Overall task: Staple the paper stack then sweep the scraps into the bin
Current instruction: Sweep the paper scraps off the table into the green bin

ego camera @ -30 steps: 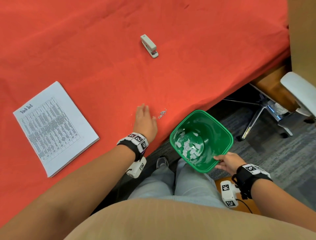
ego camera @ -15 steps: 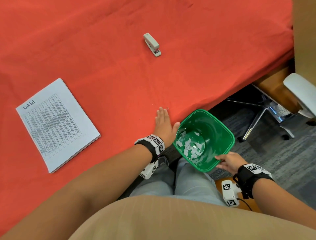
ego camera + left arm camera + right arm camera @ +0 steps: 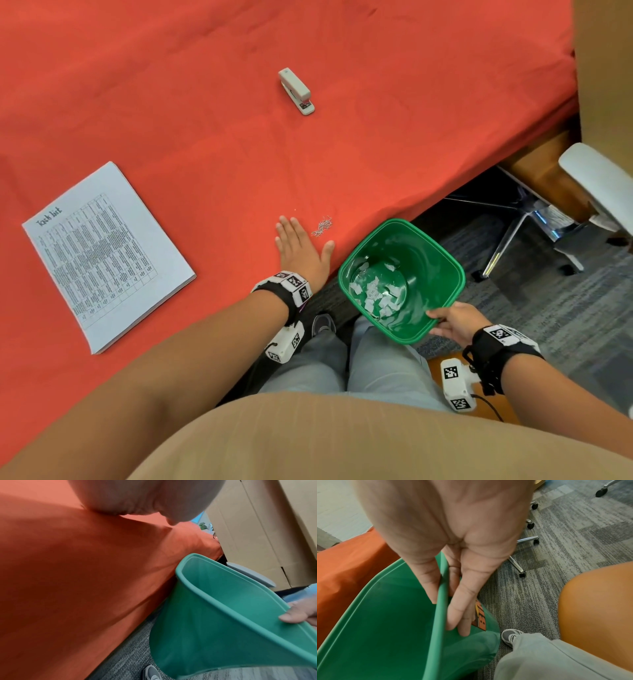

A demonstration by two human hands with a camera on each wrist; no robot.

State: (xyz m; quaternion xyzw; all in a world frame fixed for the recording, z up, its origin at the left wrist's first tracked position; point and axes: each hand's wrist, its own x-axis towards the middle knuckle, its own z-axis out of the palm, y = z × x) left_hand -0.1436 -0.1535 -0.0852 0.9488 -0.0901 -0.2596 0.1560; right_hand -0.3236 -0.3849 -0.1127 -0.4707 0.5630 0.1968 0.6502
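Observation:
My left hand (image 3: pixel 301 245) lies flat and open on the red tablecloth near the table's front edge. A small pile of loose staples (image 3: pixel 322 227) sits just right of its fingers. My right hand (image 3: pixel 452 322) grips the near rim of the green bin (image 3: pixel 452 270), thumb inside, fingers outside (image 3: pixel 462 609). The bin hangs tilted just below the table edge, with several white paper scraps (image 3: pixel 375 294) in its bottom. The stapled paper stack (image 3: pixel 102 253) lies at the left. The grey stapler (image 3: pixel 296 90) rests farther back on the table. The left wrist view shows the bin (image 3: pixel 223 615) beside the cloth edge.
An office chair's metal base (image 3: pixel 507 233) and white armrest (image 3: pixel 596 181) stand at the right on grey carpet. A cardboard wall (image 3: pixel 606 68) rises at the far right. My legs and a grey shoe (image 3: pixel 323 323) are under the table edge.
My left hand swept right to the table edge by the bin, then drew back left. The staple pile shows on the cloth again beside the fingers. The bin stays held.

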